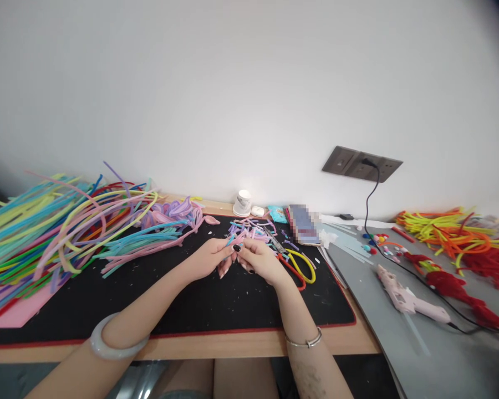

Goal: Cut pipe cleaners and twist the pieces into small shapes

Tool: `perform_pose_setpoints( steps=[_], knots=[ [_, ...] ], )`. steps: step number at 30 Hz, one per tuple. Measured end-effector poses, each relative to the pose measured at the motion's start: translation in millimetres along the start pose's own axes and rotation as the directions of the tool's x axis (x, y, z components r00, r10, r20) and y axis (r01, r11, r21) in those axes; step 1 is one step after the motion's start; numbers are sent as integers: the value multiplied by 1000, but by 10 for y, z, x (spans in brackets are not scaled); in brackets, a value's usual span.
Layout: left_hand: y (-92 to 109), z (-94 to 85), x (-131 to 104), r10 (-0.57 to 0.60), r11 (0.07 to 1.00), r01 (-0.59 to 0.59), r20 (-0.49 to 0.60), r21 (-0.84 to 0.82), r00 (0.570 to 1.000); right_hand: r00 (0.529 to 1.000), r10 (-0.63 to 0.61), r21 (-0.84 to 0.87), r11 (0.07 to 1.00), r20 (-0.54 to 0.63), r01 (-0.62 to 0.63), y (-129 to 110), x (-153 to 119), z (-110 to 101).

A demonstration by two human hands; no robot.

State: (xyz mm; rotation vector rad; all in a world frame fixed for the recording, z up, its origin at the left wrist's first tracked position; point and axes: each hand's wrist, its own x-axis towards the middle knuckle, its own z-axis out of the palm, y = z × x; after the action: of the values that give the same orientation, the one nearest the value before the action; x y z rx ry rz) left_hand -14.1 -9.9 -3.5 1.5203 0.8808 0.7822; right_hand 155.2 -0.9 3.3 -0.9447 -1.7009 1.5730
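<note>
My left hand [213, 259] and my right hand [261, 261] meet over the black mat [183, 310], fingertips pinched together. Whatever lies between them is too small and too covered to make out. Just behind my fingers is a heap of short cut pipe cleaner pieces [249, 230] in pink, purple and blue. Scissors [310, 270] with yellow and red-orange handles lie beside my right hand, their blades pointing toward the heap. Left of my left hand are blue and pink pipe cleaners [143, 243] and looped purple ones [177, 210].
A large pile of coloured pipe cleaners [66, 221] covers the left side. At the back stand a paper cup [243, 202], a white case [258, 211] and a phone [303, 224]. A corded glue gun [407, 296], red fuzzy figure [449, 282] and orange-yellow pipe cleaners [453, 230] lie right.
</note>
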Motion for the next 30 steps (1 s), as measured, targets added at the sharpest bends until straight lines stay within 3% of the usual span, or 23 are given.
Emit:
perform_pose_setpoints(
  steps=[6, 10, 15, 18, 26, 30],
  knots=[
    [-5, 20, -6, -20, 999, 25, 135, -38, 991, 993, -103, -122, 988, -52, 96, -7, 2, -22],
    [-14, 42, -10, -16, 998, 13, 63, 59, 998, 992, -109, -226, 970, -58, 93, 13, 2, -23],
    [-5, 59, -33, 77, 911, -51, -48, 410, 996, 987, -70, -325, 945, -143, 20, 45, 27, 40],
    [-4, 57, -43, 118, 857, -79, -45, 510, 992, 987, -58, -274, 962, -148, 15, 73, 42, 60],
    [-28, 51, -46, 107, 851, -92, 2, 517, 994, 985, 9, -141, 989, -175, -34, 189, 77, 45],
    [-20, 45, -36, 148, 695, -130, 35, 707, 988, 989, 52, -82, 995, -139, -63, 170, 70, 37]
  ],
)
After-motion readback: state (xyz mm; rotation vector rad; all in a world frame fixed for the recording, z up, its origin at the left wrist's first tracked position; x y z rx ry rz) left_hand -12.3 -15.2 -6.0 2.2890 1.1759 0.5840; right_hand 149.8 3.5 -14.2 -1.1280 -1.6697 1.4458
